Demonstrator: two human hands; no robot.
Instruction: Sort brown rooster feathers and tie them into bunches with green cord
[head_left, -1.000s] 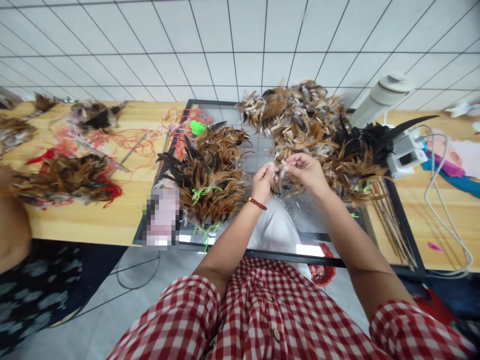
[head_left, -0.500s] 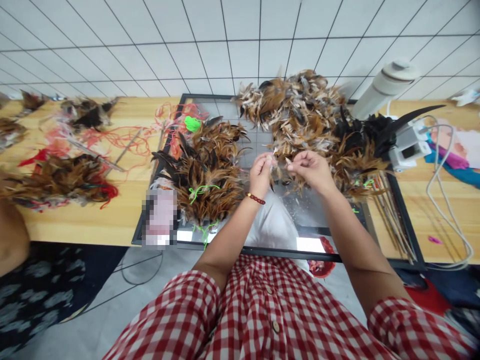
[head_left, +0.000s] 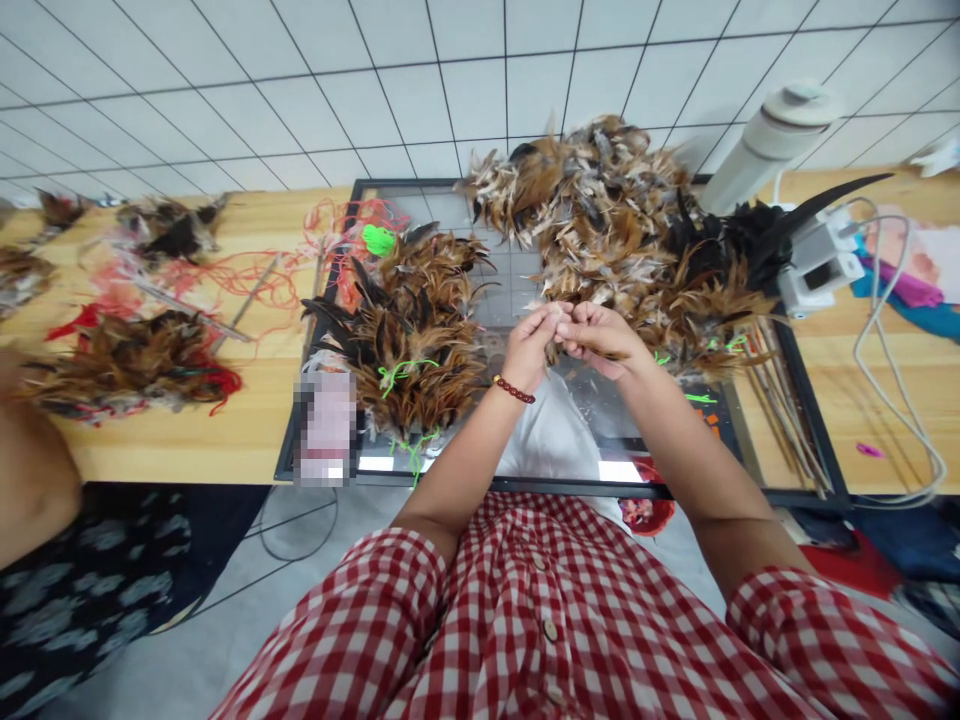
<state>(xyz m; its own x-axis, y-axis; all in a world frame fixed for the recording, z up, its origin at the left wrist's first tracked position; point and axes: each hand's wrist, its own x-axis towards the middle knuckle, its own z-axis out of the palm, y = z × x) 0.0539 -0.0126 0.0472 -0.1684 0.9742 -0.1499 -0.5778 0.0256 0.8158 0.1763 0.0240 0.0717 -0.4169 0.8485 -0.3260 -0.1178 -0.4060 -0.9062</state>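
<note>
My left hand [head_left: 529, 348], with a beaded bracelet [head_left: 514, 390] at its wrist, is closed in a pinch on pale, fluffy feather ends. My right hand [head_left: 600, 340] meets it fingertip to fingertip, its thumb and forefinger pinched together. A brown feather [head_left: 616, 355] shows along the right fingers; the fingers hide most of it. Just beyond the hands lies a big heap of loose brown and whitish feathers [head_left: 592, 215]. Left of them, feather bundles [head_left: 420, 350] with bright green thread [head_left: 405, 374] rest on the black-framed glass panel [head_left: 480, 487].
A white bottle [head_left: 772, 145] and a white charger block [head_left: 821, 265] with a looped cable stand at the right. Thin sticks [head_left: 787, 420] lie along the panel's right side. Red thread [head_left: 255, 285] and more feathers [head_left: 142, 360] spread leftward, near another person's arm [head_left: 34, 450].
My two hands, apart before, have come together at the fingertips, the right one moving left. The camera view has shifted slightly.
</note>
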